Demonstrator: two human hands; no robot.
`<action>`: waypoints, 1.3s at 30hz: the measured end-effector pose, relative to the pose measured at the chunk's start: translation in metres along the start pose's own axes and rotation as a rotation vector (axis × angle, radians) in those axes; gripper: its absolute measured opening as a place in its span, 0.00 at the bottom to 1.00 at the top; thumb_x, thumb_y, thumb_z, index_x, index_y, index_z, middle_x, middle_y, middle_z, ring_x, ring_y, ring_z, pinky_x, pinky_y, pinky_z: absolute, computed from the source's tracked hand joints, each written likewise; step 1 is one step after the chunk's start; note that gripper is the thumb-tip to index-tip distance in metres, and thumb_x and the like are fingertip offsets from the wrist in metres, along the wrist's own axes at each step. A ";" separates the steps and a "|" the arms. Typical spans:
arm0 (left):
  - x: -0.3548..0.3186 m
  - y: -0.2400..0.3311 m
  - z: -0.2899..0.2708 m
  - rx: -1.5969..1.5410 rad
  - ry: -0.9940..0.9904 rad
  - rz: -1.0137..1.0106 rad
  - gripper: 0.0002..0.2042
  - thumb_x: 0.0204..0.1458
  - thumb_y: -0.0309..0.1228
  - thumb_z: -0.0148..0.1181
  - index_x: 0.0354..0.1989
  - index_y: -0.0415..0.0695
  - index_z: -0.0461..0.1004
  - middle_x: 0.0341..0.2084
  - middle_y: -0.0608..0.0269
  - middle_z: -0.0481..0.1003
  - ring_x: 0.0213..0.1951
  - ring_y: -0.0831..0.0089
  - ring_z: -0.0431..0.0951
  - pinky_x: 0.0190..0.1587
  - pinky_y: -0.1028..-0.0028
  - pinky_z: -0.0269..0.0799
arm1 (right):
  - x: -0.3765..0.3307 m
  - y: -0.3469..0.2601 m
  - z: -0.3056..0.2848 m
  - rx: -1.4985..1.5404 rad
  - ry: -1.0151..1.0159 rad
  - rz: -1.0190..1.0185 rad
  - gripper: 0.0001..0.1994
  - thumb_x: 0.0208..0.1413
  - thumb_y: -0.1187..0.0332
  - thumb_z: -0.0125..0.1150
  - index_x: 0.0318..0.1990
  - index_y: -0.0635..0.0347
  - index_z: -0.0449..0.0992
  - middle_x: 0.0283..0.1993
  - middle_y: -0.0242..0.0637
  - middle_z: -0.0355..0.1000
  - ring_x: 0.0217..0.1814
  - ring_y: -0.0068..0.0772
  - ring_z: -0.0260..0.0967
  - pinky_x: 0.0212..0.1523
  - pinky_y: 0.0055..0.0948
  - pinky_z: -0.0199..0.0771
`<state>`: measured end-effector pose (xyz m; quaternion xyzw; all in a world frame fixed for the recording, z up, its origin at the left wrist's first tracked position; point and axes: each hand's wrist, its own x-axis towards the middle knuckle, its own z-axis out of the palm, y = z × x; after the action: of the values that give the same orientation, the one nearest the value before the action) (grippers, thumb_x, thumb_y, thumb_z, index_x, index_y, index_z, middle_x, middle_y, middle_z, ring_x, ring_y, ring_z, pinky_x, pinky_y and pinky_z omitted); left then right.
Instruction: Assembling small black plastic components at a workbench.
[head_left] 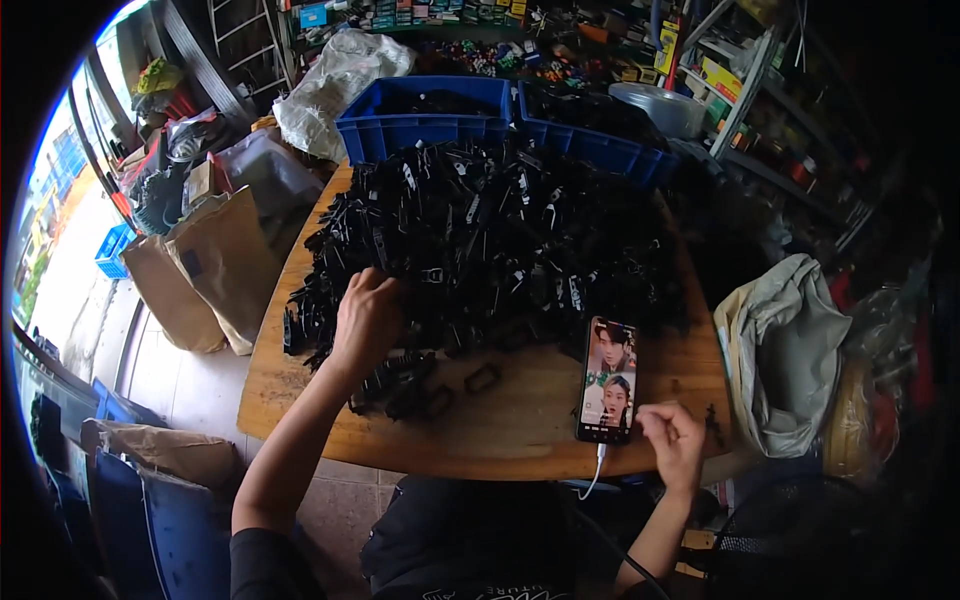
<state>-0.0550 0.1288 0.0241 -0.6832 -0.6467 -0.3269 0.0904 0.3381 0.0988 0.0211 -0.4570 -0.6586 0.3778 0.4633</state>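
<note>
A large heap of small black plastic parts covers most of the wooden table. My left hand is at the heap's near left side, knuckles up and fingers bent down among the parts. Its fingertips are hidden, so what it grips cannot be made out. A phone with a lit screen lies on the table's near right part, a white cable plugged into its lower end. Just right of the phone, my right hand hovers by the table edge, its fingers curled together; anything inside them is too small to name.
Behind the heap stand two blue crates with black contents. Several loose black frames lie on the near tabletop. Paper bags stand left, an open grey-white sack right. Shelves rise at the back right.
</note>
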 end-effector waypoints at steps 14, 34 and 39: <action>-0.091 0.058 -0.032 -1.200 -0.087 -0.557 0.16 0.44 0.16 0.55 0.45 0.37 0.71 0.37 0.61 0.73 0.38 0.76 0.73 0.42 0.79 0.68 | 0.116 0.071 -0.017 -0.748 0.090 -0.266 0.10 0.42 0.76 0.63 0.34 0.65 0.72 0.33 0.42 0.70 0.30 0.42 0.68 0.29 0.32 0.67; -0.112 0.080 -0.022 -1.597 -0.184 -0.835 0.17 0.51 0.21 0.54 0.51 0.37 0.68 0.36 0.60 0.75 0.38 0.73 0.76 0.44 0.76 0.70 | 0.030 0.048 -0.025 -0.586 0.253 -0.188 0.07 0.48 0.76 0.61 0.36 0.66 0.73 0.35 0.38 0.69 0.34 0.32 0.68 0.36 0.25 0.68; -0.116 0.081 -0.026 -1.563 -0.209 -0.823 0.19 0.52 0.21 0.53 0.54 0.37 0.66 0.40 0.58 0.75 0.41 0.72 0.76 0.47 0.75 0.70 | 0.019 0.008 0.005 -0.517 0.210 -0.286 0.07 0.46 0.78 0.62 0.34 0.66 0.74 0.35 0.38 0.69 0.35 0.34 0.68 0.37 0.26 0.69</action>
<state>0.0185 0.0074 0.0028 -0.2894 -0.4383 -0.6173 -0.5858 0.3325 0.1190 0.0170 -0.4991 -0.7389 0.0797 0.4457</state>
